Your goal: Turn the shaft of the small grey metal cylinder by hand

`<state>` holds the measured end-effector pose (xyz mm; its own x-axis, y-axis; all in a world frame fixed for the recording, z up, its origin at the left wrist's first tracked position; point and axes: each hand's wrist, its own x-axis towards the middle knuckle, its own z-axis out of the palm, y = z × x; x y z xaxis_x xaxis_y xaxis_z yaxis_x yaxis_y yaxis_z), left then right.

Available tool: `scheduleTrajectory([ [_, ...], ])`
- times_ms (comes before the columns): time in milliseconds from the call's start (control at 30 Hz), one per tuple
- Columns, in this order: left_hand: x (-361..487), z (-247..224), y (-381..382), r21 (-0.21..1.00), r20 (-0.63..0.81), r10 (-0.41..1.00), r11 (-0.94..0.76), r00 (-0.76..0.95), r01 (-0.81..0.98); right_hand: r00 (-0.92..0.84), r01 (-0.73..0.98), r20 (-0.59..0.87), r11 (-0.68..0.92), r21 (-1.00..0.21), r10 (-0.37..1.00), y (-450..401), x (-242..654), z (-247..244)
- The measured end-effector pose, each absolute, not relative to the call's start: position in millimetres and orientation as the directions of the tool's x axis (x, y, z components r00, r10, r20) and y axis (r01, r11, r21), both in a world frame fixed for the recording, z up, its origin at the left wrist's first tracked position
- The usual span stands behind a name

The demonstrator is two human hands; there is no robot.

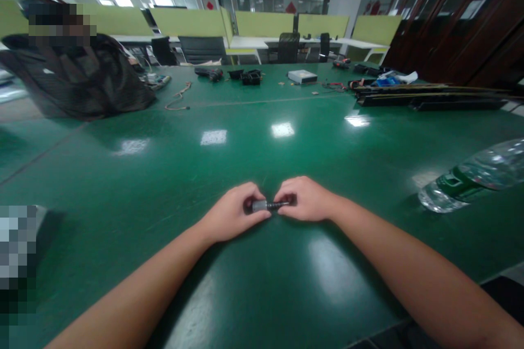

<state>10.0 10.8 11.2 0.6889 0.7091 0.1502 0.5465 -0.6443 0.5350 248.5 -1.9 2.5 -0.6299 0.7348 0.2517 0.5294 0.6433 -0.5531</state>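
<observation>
A small part with a grey cylinder (259,206) and a dark, ridged, screw-like shaft (275,205) lies level between my two hands, low over the green table. My left hand (232,214) is closed around the grey cylinder end, thumb and fingers on either side. From the other side, my right hand (308,199) pinches the ridged shaft end. The fingers cover both ends of the part, so its exact kind cannot be made out.
On the green table (164,174), a clear plastic bottle (466,182) lies at right. A dark mesh bag (94,76) stands at far left, a pixelated object (18,240) nearer. Farther back are a white box (302,76), black parts (251,77), a cord (177,101) and long dark strips (426,96).
</observation>
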Motion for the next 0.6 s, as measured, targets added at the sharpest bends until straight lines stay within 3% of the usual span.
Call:
scheduleTrajectory([
  [600,9.8,11.5,11.1,0.534,0.143,0.705,-0.646,0.695,0.545,-0.615,0.545,0.229,0.617,-0.568,0.754,-1.3,253.1,4.2],
])
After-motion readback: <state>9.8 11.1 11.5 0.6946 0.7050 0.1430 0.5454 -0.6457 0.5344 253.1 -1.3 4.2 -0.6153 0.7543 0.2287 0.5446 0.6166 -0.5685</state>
